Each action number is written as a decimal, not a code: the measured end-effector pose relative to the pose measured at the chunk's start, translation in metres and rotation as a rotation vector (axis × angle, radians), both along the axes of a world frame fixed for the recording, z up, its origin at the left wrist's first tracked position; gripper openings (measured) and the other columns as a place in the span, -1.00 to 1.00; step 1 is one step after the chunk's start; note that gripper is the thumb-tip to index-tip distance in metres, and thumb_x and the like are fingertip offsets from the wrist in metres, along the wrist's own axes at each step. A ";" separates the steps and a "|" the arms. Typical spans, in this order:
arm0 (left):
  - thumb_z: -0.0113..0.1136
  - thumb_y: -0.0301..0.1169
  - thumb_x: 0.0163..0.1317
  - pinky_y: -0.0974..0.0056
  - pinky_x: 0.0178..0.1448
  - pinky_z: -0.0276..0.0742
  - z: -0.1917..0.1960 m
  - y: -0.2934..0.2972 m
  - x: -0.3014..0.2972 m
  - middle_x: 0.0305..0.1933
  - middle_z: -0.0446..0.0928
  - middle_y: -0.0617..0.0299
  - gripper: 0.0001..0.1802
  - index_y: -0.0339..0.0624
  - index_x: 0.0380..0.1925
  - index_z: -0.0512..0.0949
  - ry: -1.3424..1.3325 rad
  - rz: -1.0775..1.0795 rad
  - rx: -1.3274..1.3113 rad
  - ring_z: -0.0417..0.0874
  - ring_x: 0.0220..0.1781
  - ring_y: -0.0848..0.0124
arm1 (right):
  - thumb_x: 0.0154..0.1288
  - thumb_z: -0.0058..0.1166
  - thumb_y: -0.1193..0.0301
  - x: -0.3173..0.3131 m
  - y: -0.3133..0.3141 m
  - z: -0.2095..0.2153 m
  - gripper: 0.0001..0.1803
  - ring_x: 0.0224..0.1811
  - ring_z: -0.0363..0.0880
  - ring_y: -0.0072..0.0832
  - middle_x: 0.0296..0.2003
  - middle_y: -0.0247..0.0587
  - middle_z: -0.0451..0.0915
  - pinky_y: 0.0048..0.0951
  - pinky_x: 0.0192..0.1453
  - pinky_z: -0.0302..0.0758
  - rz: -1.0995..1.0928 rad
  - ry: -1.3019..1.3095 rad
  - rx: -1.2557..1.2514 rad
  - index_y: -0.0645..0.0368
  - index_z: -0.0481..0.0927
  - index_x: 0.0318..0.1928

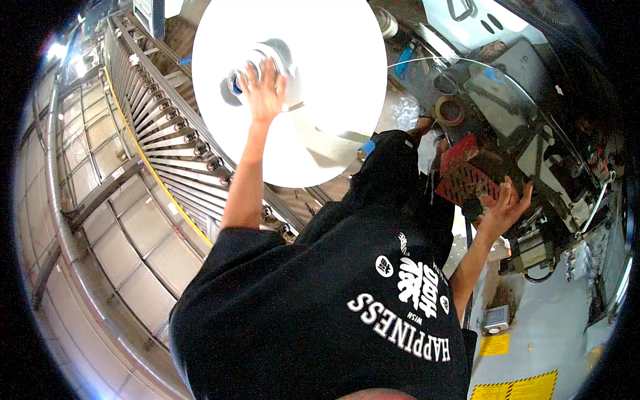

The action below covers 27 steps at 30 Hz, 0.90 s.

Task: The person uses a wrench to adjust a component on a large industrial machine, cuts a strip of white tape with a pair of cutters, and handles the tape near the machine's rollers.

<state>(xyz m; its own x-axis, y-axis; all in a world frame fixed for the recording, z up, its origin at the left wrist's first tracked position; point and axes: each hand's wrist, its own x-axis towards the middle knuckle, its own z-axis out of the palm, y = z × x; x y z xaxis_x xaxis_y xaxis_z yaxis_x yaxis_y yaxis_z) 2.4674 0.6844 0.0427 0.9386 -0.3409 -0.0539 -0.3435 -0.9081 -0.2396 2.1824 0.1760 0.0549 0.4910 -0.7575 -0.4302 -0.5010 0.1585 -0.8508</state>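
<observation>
Glossy white reel (320,93), dull metal rollers (173,127), matt black cloth shirt (320,293)

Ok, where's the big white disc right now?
In the head view, the big white disc fills the upper middle, beside the rack of metal rollers; the left hand presses its hub.

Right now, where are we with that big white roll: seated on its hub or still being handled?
Done: the large white roll looks set on its hub, above the rack of rollers. In hand: the left hand lies open on the roll at the hub; the right hand presses the machine's red plate. Left: whether it is locked cannot be told.
</observation>
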 end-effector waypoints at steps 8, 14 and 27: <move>-0.33 -0.12 0.70 -0.71 0.50 -0.19 -0.007 0.259 0.026 0.73 0.07 0.22 -0.43 0.20 0.63 0.02 0.188 0.152 0.045 0.09 0.59 -0.56 | 0.52 0.25 0.13 -0.004 -0.008 -0.006 -0.17 0.09 0.65 -0.35 0.19 0.02 0.58 -0.46 -0.16 0.67 0.072 -0.010 0.038 -0.03 0.09 0.60; -0.04 0.17 0.51 -0.32 0.72 -0.49 -0.020 0.107 -0.119 0.70 0.17 0.25 -0.18 0.08 0.64 0.14 0.198 0.301 -0.166 -0.14 0.76 -0.10 | 0.52 0.25 0.13 -0.003 0.000 0.000 -0.16 0.06 0.67 -0.36 0.18 0.05 0.60 -0.47 -0.20 0.67 0.039 0.022 -0.044 -0.01 0.08 0.60; -0.61 0.28 0.60 -0.47 0.65 -0.33 -0.006 0.104 0.085 0.59 0.35 0.20 -0.19 0.17 0.55 0.34 0.227 0.248 0.044 -0.04 0.73 -0.17 | 0.53 0.25 0.18 -0.010 -0.011 -0.002 -0.16 0.11 0.66 -0.35 0.20 0.05 0.57 -0.46 -0.23 0.69 0.051 0.005 0.004 0.01 0.06 0.60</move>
<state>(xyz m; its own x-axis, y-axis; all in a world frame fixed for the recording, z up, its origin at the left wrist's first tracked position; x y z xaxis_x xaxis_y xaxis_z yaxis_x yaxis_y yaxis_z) 2.5528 0.7881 0.0369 0.9550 -0.0962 -0.2805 -0.1625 -0.9610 -0.2237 2.1727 0.1646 0.0531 0.5266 -0.7302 -0.4353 -0.5124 0.1359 -0.8479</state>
